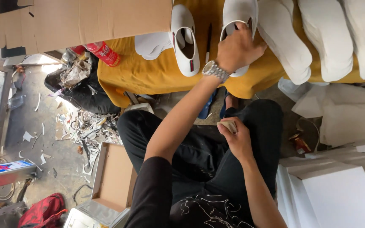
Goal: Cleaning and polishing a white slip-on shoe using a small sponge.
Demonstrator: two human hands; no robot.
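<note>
The left hand, a metal watch on its wrist, is closed over the opening of a white slip-on shoe lying on the yellow-covered counter. A small tan block is pinched in the right hand above the lap. The shoe appears to be in the picking-up stage; a firm grip seems called for. A second white shoe lies beside it. White boxes are stacked at right, an open cardboard box on the floor, a red bottle at the counter's edge.
</note>
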